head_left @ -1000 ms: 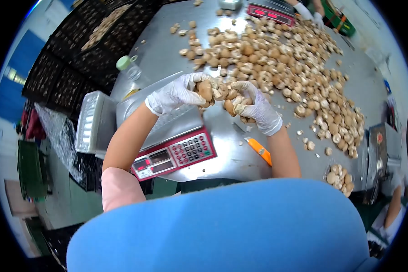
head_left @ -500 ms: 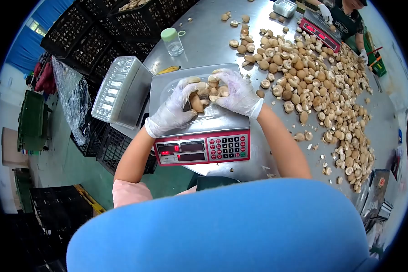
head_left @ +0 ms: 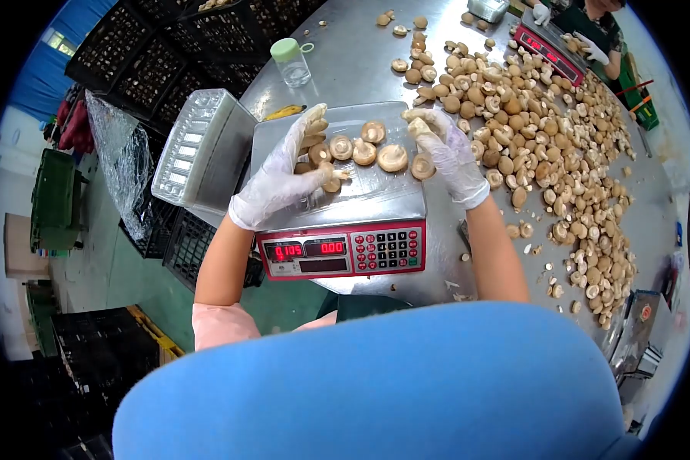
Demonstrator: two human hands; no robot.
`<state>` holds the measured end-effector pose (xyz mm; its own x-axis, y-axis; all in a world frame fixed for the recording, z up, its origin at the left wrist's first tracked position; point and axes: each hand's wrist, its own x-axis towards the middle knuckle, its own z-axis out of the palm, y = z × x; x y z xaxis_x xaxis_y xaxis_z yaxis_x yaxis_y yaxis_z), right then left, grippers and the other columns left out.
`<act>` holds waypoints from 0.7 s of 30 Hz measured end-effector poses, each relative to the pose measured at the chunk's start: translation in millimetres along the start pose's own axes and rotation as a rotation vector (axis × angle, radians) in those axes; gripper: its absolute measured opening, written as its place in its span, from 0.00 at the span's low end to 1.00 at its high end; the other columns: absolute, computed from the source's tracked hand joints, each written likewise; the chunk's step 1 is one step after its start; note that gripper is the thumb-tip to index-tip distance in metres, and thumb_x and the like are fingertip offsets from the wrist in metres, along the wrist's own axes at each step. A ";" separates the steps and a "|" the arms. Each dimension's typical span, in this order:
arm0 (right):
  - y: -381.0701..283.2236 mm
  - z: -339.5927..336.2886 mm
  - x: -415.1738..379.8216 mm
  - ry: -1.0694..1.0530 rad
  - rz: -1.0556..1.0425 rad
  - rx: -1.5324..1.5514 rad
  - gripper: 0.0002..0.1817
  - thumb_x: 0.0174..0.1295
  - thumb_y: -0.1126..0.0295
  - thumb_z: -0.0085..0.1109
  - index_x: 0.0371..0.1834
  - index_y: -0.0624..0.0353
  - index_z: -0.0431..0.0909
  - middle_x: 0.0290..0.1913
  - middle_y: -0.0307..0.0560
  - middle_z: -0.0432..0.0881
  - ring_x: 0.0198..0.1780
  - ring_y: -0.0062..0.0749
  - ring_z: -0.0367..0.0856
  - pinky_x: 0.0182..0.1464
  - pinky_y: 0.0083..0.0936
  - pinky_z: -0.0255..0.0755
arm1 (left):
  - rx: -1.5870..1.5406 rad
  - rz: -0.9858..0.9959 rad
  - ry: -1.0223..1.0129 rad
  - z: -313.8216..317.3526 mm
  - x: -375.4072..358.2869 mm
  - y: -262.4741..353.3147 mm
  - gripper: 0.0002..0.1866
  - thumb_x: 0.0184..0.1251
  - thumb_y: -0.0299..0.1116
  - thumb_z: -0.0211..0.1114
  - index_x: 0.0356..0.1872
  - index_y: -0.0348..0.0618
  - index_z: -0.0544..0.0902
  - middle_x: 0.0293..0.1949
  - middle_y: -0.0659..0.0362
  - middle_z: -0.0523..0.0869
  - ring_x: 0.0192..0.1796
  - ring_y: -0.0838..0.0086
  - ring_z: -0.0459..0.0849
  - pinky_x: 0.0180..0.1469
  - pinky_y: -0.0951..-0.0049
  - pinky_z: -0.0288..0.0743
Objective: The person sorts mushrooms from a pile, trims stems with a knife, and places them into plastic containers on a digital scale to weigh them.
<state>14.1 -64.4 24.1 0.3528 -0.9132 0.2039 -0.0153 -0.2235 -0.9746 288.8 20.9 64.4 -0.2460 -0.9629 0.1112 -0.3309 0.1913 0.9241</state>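
On the metal pan point(head_left: 345, 211) of a red-framed electronic scale point(head_left: 341, 251) lie several brown mushrooms point(head_left: 392, 158), some with their pale undersides up. My white-gloved left hand point(head_left: 280, 178) is at the pan's left side, thumb and fingers apart around a few mushrooms point(head_left: 319, 154). At the right side, my gloved right hand point(head_left: 446, 153) is open, its fingers bent slightly inward. One mushroom point(head_left: 422, 166) sits against its inner side. The lit red display reads 0.105 and 0.00.
Many loose mushrooms point(head_left: 514, 123) cover the steel table on the right. Stacked clear trays point(head_left: 203, 153), a green-lidded bottle point(head_left: 290, 63) and a yellow banana-like thing point(head_left: 285, 112) are on the left. Across the table, a gloved person works at another scale point(head_left: 548, 54).
My hands have moved apart from a cluster held over the pan. The mushrooms now lie spread out on it, and the display shows figures. The person opposite has shifted their hands.
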 end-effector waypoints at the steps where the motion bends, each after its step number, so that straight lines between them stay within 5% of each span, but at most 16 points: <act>1: 1.4 -2.0 -2.6 0.007 0.025 0.013 0.17 0.71 0.63 0.63 0.56 0.62 0.80 0.50 0.46 0.85 0.53 0.27 0.83 0.57 0.25 0.77 | 0.003 -0.061 0.018 0.8 3.3 2.1 0.46 0.62 0.29 0.68 0.80 0.44 0.55 0.71 0.44 0.68 0.75 0.58 0.67 0.76 0.60 0.62; 3: 1.7 -2.8 -8.9 0.039 0.053 -0.006 0.17 0.70 0.64 0.63 0.57 0.62 0.80 0.51 0.46 0.85 0.53 0.28 0.83 0.58 0.27 0.77 | 0.117 -0.030 0.088 5.4 12.8 -1.1 0.41 0.65 0.30 0.69 0.79 0.47 0.60 0.64 0.46 0.75 0.63 0.65 0.78 0.67 0.66 0.73; 7: -3.1 -7.8 -22.4 0.043 0.065 0.033 0.18 0.69 0.65 0.64 0.57 0.62 0.80 0.50 0.45 0.85 0.53 0.28 0.83 0.58 0.27 0.77 | 0.478 -0.046 0.145 22.3 22.4 -0.7 0.39 0.62 0.26 0.73 0.75 0.47 0.68 0.54 0.53 0.82 0.49 0.74 0.84 0.52 0.76 0.80; 11: 5.6 -22.2 -37.7 0.077 -0.012 0.012 0.18 0.68 0.68 0.64 0.59 0.62 0.79 0.53 0.44 0.84 0.54 0.29 0.83 0.59 0.27 0.76 | 0.464 -0.082 0.117 28.1 29.7 7.2 0.38 0.60 0.22 0.71 0.74 0.47 0.68 0.51 0.53 0.82 0.51 0.71 0.84 0.55 0.74 0.80; 16: -0.3 -42.4 -70.7 0.189 0.011 0.109 0.15 0.69 0.75 0.61 0.58 0.62 0.78 0.55 0.44 0.82 0.55 0.27 0.81 0.60 0.26 0.76 | 0.527 0.369 0.225 33.9 23.0 0.9 0.44 0.52 0.11 0.69 0.74 0.46 0.68 0.55 0.54 0.79 0.50 0.65 0.85 0.53 0.68 0.82; 21: 19.8 -77.2 -118.8 0.365 0.024 -0.043 0.14 0.70 0.75 0.59 0.58 0.61 0.79 0.54 0.43 0.82 0.53 0.26 0.81 0.58 0.25 0.77 | 0.395 0.410 0.219 34.3 19.2 -7.9 0.45 0.54 0.11 0.67 0.76 0.44 0.64 0.60 0.50 0.77 0.54 0.63 0.83 0.59 0.67 0.78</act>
<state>-100.4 13.3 -12.3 -0.0050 -0.9781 0.2080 -0.0616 -0.2074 -0.9763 255.4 7.5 46.6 -0.2454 -0.8046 0.5407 -0.5726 0.5704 0.5889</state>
